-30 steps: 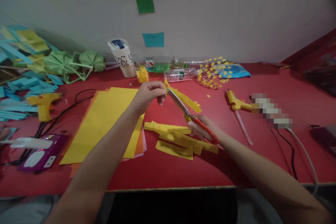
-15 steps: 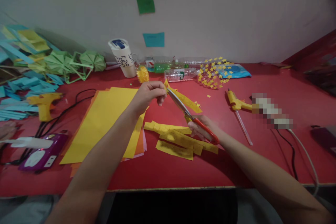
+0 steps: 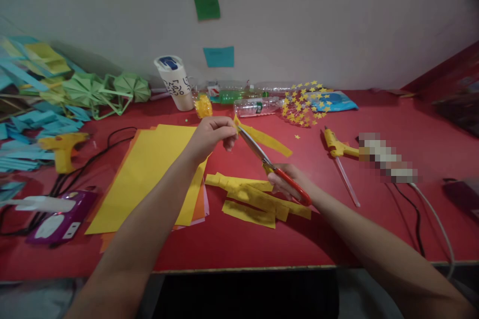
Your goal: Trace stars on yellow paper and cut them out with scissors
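Note:
My left hand (image 3: 218, 134) pinches one end of a yellow paper strip (image 3: 267, 138) above the red table. In my right hand (image 3: 286, 179) is a pair of scissors (image 3: 262, 155) with red handles. Its blades point up and left, their tips meeting the strip right beside my left fingertips. The strip's free end hangs out to the right behind the blades. Below the scissors lie several cut yellow paper strips (image 3: 254, 213), overlapping one another. Under my left forearm is a stack of yellow paper sheets (image 3: 149, 164), with orange and pink edges showing beneath.
A yellow glue gun (image 3: 337, 145) with a glue stick lies right, near a power strip (image 3: 389, 158). Another glue gun (image 3: 64, 149) and a purple power block (image 3: 62, 219) are left. Behind stand a tumbler (image 3: 175, 84), plastic bottles (image 3: 258, 106) and a star-covered clear piece (image 3: 305, 104).
The strip's free end has swung up and to the right. Both my hands and the scissors stay almost where they were. A hand at the far left edge has left the view.

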Available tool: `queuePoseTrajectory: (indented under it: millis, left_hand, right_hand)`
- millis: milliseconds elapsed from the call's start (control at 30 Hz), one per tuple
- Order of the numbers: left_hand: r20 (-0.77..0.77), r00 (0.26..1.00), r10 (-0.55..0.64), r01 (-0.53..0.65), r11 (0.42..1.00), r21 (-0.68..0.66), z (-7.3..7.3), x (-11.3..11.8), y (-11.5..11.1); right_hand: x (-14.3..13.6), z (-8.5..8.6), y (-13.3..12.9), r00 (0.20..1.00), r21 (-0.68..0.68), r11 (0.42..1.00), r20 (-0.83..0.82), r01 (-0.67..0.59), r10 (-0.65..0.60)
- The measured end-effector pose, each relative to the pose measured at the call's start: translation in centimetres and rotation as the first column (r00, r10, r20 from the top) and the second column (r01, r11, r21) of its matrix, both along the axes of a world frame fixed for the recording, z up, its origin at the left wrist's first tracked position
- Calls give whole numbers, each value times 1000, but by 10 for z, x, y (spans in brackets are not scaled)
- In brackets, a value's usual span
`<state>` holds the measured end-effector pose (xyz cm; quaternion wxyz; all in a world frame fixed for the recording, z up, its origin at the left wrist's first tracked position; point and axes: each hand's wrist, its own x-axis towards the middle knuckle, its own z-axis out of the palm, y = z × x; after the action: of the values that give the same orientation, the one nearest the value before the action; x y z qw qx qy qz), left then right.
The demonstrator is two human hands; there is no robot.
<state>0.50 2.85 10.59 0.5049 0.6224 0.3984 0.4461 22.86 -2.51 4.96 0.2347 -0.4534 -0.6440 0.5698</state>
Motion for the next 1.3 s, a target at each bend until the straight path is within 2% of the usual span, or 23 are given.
queuePoseTrajectory:
  millis: [533, 667, 767, 833, 1000, 1167, 1300]
  left_hand:
    - [-114, 993, -24, 38, 992, 119, 1, 1, -3]
    - [-196, 978, 73, -19, 965, 262, 0, 3, -3]
    - [-185, 969, 166, -88, 926, 367, -2, 4, -3]
    - [-183, 971, 155, -81, 929, 360, -3, 3, -2]
    - [-237, 970, 54, 7, 969, 247, -2, 0, -2]
    - [-234, 972, 33, 23, 972, 234, 3, -3, -3]
    - [-248, 968, 30, 30, 971, 238, 4, -2, -4]
  right_hand:
    - [4, -8, -1, 1000, -30, 1000, -30, -5, 4]
    - [4, -7, -2, 999, -23, 1000, -42, -18, 17]
    - [4, -7, -2, 999, -16, 1000, -43, -17, 16]
    - [4, -6, -2, 999, -10, 1000, -31, -15, 15]
    - [3, -2, 0, 1000, -7, 1000, -12, -20, 20]
    - [1, 4, -2, 1000, -1, 1000, -3, -21, 21]
    - [0, 2, -2, 1000, -17, 1000, 14, 2, -2]
